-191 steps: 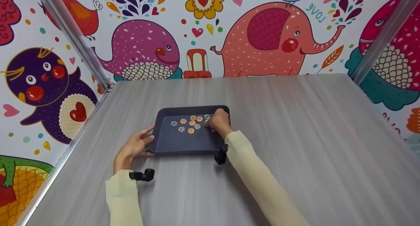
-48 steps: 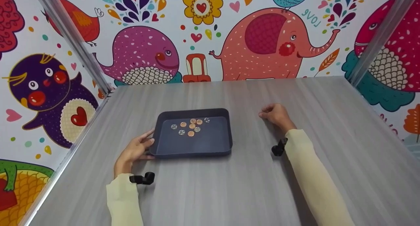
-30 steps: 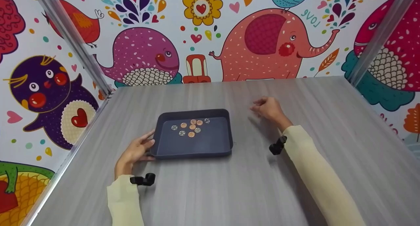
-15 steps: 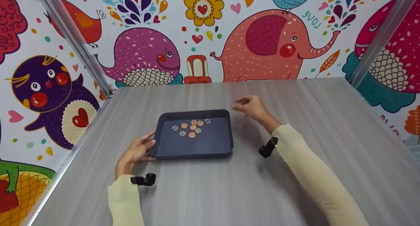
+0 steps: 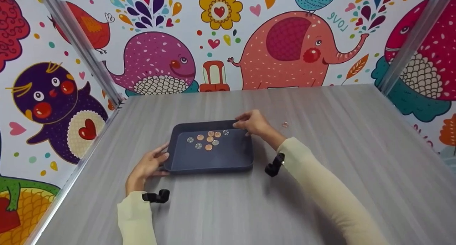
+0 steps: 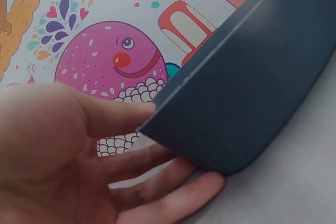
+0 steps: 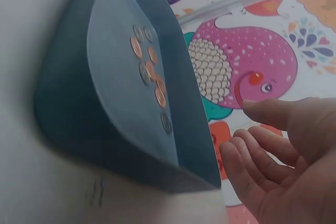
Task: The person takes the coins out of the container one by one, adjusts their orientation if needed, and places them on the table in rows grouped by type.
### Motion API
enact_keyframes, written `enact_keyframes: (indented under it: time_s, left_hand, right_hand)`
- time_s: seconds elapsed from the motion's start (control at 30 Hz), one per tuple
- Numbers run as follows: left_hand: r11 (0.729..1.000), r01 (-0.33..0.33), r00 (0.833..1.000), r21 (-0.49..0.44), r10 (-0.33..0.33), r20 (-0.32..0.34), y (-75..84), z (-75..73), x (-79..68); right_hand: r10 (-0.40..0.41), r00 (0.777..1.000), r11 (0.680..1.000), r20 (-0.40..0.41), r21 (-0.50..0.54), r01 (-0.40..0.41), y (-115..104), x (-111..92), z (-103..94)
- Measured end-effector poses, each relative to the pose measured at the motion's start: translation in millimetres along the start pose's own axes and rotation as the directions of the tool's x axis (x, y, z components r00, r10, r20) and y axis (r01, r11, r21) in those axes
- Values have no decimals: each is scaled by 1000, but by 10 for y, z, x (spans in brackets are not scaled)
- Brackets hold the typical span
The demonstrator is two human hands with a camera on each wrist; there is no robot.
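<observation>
A dark blue-grey rectangular tray (image 5: 210,161) lies on the table with several copper and silver coins (image 5: 210,139) spread over its floor. Against its left side rests my left hand (image 5: 146,165). In the left wrist view, the thumb meets the tray's rim (image 6: 247,82) and fairly straight fingers touch the wall lower down. My right hand (image 5: 254,123) hovers at the tray's far right corner. The right wrist view shows that hand (image 7: 299,166) holding nothing, its fingers loosely bent. A single copper coin (image 5: 285,124) lies on the table right of the tray.
The grey wood-grain table (image 5: 342,138) meets a wall (image 5: 249,49) printed with cartoon animals at its back. Metal posts (image 5: 82,49) rise at the far corners. A black wrist camera (image 5: 156,196) sits on each sleeve.
One coin has gone from the tray's right side to the table, where the right hand let go of it. The right hand has since moved back left to the tray. The left hand stayed put.
</observation>
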State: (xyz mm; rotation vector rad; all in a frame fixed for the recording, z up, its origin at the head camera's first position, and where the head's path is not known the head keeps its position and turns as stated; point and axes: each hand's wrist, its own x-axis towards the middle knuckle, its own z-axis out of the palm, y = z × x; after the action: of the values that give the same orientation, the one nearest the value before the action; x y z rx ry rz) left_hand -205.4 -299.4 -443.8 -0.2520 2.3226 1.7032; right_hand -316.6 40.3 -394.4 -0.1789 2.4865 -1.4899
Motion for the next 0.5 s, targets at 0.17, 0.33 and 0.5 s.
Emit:
enact_keyframes:
  time_s: [0.17,0.33,0.5]
  left_hand:
    - [1000,5,1000,13,-5,0,2,-9,-6]
    - [1000,1,1000,-1,-1,4,0,-21,-5]
    - [1000,0,1000,-13,1,9,-18,-20,-5]
  right_hand:
    - [-11,1000,1000,25,9,11,-53,4,198]
    - [-29,998,998,49,-63,32,-59,19,408]
    - [-23,999,995,30,-96,25,-13,36,592]
